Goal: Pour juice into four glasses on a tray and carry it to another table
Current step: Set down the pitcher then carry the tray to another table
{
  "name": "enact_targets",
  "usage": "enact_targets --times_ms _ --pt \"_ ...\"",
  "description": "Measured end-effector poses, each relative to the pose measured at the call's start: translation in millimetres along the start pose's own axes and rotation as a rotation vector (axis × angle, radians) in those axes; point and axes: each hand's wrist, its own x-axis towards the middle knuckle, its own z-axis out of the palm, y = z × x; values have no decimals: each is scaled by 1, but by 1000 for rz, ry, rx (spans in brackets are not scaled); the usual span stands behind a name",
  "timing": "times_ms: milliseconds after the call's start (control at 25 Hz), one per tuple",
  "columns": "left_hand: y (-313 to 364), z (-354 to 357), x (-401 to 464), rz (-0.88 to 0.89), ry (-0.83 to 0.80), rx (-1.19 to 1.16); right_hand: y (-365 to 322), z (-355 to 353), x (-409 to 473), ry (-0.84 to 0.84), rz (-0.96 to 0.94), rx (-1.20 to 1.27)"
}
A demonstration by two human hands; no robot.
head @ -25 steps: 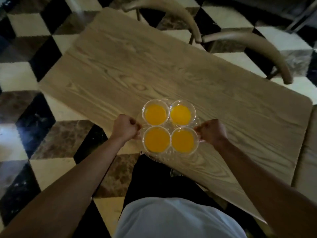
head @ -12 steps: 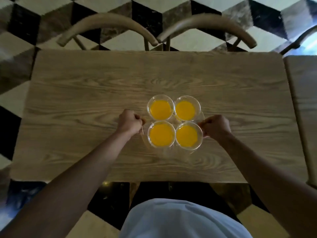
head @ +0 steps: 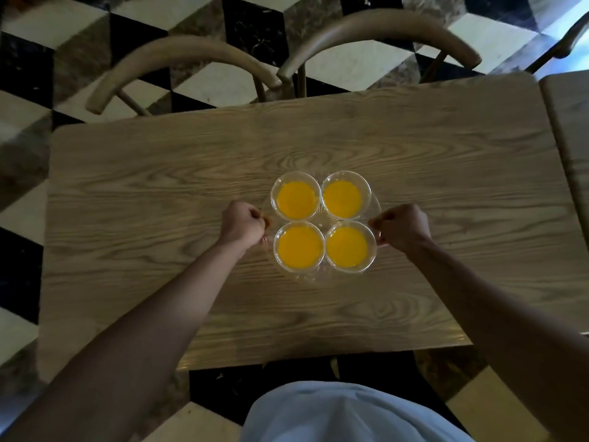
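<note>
Four glasses of orange juice are packed two by two on a clear round tray (head: 377, 204), directly between the two hands: far-left glass (head: 295, 199), far-right glass (head: 345, 197), near-left glass (head: 299, 247), near-right glass (head: 349, 247). All four are filled and stand upright, their rims touching or very nearly touching. This tight cluster is judged to keep the load centred and to stop any glass from sliding.

The tray is nearly transparent, so only its edge is made out, just outside the glasses. Whether it rests on the wood or is held just above it cannot be told from this view.

The tray's left edge is gripped by the left hand (head: 242, 224), closed into a fist, and the right edge by the right hand (head: 403, 228), likewise clenched. The grips are set opposite each other, level with the gap between the near and far pairs, which is judged to balance the weight and keep the juice level.

Beneath the hands and tray, a wooden table (head: 159, 218) spreads well beyond both hands. Past the far edge, two curved chair backs (head: 379, 30) are seen, and beyond the right hand a second tabletop (head: 570, 129) stands just beside the first. A chequered floor (head: 191, 14) surrounds everything.

Pouring appears finished; the tray is judged to be at or near its set-down.
</note>
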Motion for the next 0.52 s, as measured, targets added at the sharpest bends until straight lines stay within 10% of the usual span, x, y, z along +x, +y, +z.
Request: enact_targets --times_ms 520 --pt "11 5 36 -24 -24 -3 -19 1 35 -22 1 -21"
